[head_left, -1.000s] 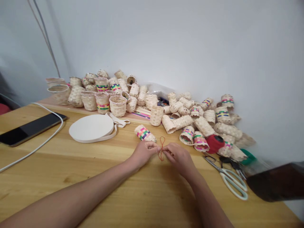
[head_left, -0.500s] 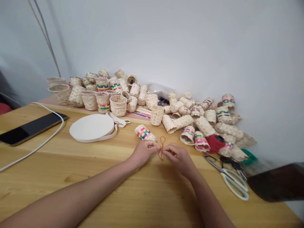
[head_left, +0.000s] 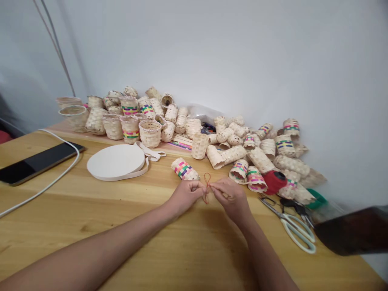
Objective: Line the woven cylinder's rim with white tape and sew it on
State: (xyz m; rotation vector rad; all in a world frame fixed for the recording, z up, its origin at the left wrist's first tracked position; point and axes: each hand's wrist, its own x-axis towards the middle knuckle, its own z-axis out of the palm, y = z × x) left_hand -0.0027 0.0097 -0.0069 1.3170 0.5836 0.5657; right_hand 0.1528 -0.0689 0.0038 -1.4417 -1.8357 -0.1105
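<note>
Pinching a looped red cord (head_left: 207, 185) from both sides, left hand (head_left: 184, 195) and right hand (head_left: 232, 199) fingers pressed tight on it, just above the wooden bench (head_left: 151, 226). Lying just behind: a colour-banded woven basket (head_left: 184, 169). Resting to the right: scissors (head_left: 292, 226), red thread spool (head_left: 274, 182).

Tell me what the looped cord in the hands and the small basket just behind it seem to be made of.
Red cord: looks like thin matte thread or twine, limp and bending into a loop. Small basket: seems woven from pale, flat bamboo or straw strips, with a band of dyed strips; visible checker weave.
</note>
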